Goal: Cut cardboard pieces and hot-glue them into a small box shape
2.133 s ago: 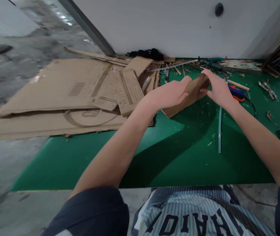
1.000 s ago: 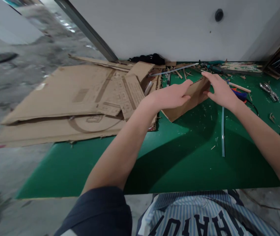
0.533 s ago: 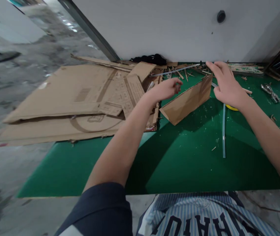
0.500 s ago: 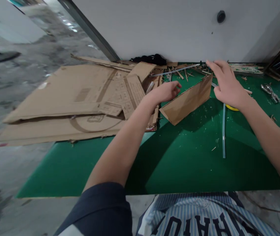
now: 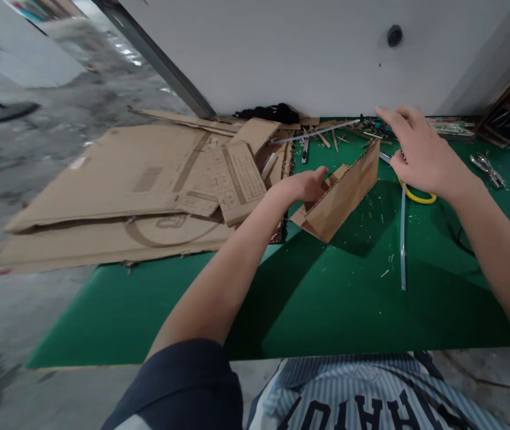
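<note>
A folded cardboard piece (image 5: 349, 191) stands tilted above the green table (image 5: 353, 298), its corrugated upper edge slanting up to the right. My left hand (image 5: 314, 184) is at its left side, fingers curled against the inner flaps and partly hidden by them. Just beyond the right end of the piece, my right hand (image 5: 418, 143) is raised with its fingers apart and nothing in it. Beneath that hand lie scissors with a yellow handle (image 5: 420, 198) and a clear glue stick (image 5: 403, 245).
Large flattened cardboard sheets (image 5: 147, 173) cover the table's left part. A utility knife (image 5: 305, 150), wood scraps and a dark cloth (image 5: 270, 113) lie near the white wall (image 5: 304, 54). A metal tool (image 5: 488, 170) is at the right.
The cardboard piece has tilted and opened, so its inner flaps now show. My left hand has moved down against it. My right hand has shifted slightly right, away from its end.
</note>
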The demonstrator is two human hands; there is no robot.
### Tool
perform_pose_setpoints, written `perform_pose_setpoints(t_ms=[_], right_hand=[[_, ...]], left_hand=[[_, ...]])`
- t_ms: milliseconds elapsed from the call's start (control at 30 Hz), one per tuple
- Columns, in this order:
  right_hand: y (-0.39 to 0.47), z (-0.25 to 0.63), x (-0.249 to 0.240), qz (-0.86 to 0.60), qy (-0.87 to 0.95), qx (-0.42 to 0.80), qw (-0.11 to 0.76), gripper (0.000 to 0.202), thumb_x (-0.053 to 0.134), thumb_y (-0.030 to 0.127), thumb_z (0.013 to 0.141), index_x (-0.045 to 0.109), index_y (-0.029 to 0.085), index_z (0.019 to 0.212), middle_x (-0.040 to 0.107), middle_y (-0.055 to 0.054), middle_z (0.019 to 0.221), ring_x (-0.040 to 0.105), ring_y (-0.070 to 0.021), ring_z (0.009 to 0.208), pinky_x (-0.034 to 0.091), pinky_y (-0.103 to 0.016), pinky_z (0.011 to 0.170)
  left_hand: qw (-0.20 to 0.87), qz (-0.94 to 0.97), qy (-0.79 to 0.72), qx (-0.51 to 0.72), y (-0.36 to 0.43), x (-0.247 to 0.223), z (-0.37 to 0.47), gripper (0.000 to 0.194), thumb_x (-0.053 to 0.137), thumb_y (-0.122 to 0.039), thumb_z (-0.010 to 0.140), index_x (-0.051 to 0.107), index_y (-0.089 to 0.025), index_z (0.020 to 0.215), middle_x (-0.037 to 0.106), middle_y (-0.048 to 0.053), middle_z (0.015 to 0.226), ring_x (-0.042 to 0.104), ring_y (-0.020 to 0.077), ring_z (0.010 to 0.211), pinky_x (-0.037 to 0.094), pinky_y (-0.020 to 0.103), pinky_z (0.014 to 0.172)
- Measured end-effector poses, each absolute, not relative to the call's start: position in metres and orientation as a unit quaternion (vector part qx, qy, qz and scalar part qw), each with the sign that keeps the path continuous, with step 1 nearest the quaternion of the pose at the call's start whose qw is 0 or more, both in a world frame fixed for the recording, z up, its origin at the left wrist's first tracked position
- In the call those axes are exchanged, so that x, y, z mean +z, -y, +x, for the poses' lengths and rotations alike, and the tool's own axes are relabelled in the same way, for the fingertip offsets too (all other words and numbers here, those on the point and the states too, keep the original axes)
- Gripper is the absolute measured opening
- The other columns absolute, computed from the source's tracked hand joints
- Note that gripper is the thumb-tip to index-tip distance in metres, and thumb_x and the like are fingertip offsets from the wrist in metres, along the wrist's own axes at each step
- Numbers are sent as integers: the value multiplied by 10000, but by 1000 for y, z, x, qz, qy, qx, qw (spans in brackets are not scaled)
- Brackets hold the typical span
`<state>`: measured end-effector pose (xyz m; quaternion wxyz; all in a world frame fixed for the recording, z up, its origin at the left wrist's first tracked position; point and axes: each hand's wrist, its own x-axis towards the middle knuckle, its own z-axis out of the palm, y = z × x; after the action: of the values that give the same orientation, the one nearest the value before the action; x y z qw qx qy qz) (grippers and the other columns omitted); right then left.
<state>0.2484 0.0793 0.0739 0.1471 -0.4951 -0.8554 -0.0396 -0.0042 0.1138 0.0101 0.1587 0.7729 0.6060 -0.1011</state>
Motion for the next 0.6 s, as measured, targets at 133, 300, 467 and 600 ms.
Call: perform_pose_setpoints(t_ms=[133, 300, 467, 600], right_hand=[[-78, 250, 76, -483, 861, -67, 144, 698, 378, 145, 844, 251, 317, 1509, 406, -118, 1430, 528, -347, 1183, 548, -453, 764], [-72, 252, 83, -464, 871, -61, 148, 626, 353, 187, 903, 271, 275, 1517, 397, -158, 1433, 515, -384, 1218, 515, -535, 911], [-65, 252, 90, -450, 875, -33, 174, 555, 337, 272, 966, 294, 278, 1519, 445, -140, 1419, 519, -378, 1248, 458, -563, 1022], [-64, 251, 89, -426, 885, 38, 183, 549, 323, 484, 1003, 299, 318, 1525, 505, -111, 1405, 562, -347, 1211, 463, -545, 1029]], left_hand=[[185, 739, -622, -183, -111, 14, 5, 981, 515, -397, 816, -18, -122, 1593, 585, 232, 1389, 631, 379, 1167, 484, 405, 874], [273, 736, -596, -172, -101, 29, 3, 1119, 627, -591, 740, 68, -141, 1598, 737, 198, 1101, 713, 347, 911, 490, 361, 724], [265, 764, -574, -126, -107, 32, -11, 857, 598, -606, 766, 408, -154, 1469, 736, 166, 1034, 698, 305, 871, 478, 337, 699], [147, 848, -509, -31, -117, 11, -9, 771, 493, -552, 847, 395, -114, 1475, 516, 213, 1433, 538, 350, 1255, 447, 384, 942]])
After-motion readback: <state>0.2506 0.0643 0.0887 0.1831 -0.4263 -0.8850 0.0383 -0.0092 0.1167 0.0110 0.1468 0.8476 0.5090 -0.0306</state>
